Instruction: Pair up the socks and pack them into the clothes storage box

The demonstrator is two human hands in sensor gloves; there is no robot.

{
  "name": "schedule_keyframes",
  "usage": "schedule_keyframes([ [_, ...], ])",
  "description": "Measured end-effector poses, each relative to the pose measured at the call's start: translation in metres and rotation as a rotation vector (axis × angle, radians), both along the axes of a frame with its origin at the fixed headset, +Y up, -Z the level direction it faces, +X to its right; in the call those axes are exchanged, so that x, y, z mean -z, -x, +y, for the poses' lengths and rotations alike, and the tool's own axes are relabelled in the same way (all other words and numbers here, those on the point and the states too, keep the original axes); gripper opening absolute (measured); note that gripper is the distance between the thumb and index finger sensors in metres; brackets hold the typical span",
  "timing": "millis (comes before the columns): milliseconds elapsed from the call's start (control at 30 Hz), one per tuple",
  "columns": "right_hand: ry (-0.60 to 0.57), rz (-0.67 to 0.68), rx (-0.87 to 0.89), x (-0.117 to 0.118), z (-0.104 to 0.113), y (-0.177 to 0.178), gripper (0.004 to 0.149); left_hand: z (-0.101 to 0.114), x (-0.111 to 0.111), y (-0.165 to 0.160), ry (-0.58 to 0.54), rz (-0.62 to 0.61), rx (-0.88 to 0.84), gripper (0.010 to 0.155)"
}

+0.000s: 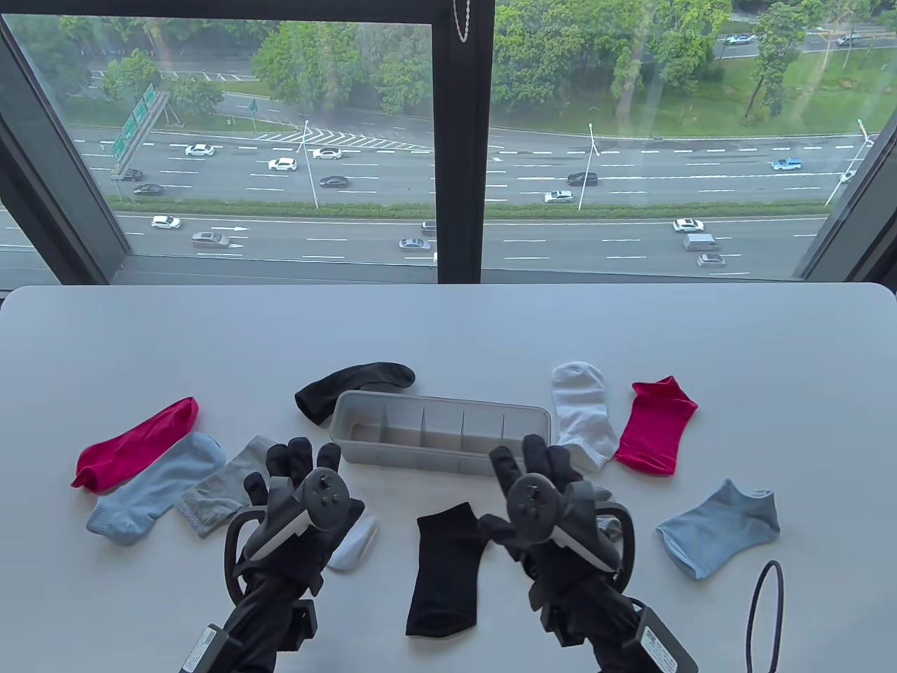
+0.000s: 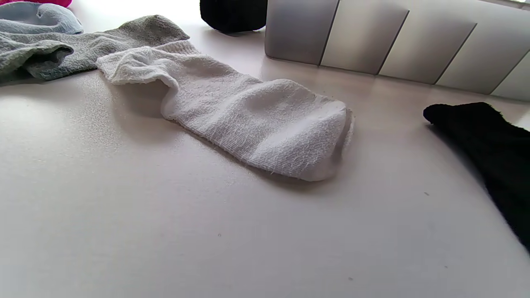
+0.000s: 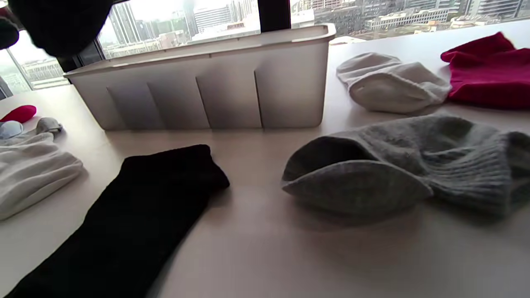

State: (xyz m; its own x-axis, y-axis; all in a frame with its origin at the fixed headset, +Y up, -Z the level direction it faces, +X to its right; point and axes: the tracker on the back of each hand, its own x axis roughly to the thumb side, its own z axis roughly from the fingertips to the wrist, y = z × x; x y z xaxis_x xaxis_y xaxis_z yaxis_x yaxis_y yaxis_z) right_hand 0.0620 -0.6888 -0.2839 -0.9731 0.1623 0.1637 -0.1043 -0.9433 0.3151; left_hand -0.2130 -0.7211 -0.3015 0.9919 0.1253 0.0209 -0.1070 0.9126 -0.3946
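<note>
My left hand (image 1: 298, 484) and right hand (image 1: 543, 484) hover above the white table (image 1: 448, 329), fingers loosely extended and holding nothing, in front of a wide window (image 1: 448, 140) overlooking a busy highway and trees. The grey storage box (image 1: 440, 430), long and split by dividers into a row of compartments, sits at the middle of the table just beyond my fingertips, and no sock is visible inside it. Socks lie scattered around it: one black sock (image 1: 354, 388) touching the box's far left corner, another black sock (image 1: 446, 568) flat between my wrists, a white sock (image 2: 232, 107) under my left hand, a second white sock (image 1: 583, 413) just right of the box beside a red sock (image 1: 655, 424). On the left, a red sock (image 1: 137, 442), a light blue sock (image 1: 158, 487) and a grey sock (image 1: 221, 487) overlap. A crumpled grey sock (image 3: 397, 165) lies under my right hand; a light blue sock (image 1: 718, 526) and a dark cable loop (image 1: 764, 613) are at right.
</note>
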Motion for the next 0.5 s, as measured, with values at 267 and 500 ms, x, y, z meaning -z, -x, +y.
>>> schedule_keyframes([
  [267, 0.402, 0.044, -0.276, 0.024, -0.067, 0.064, 0.093, 0.0, 0.002, 0.0, -0.012, -0.014, -0.024, 0.076],
  [500, 0.037, 0.032, -0.367, 0.023, -0.065, 0.062, 0.068, 0.001, 0.002, -0.005, -0.032, -0.061, -0.062, 0.077],
])
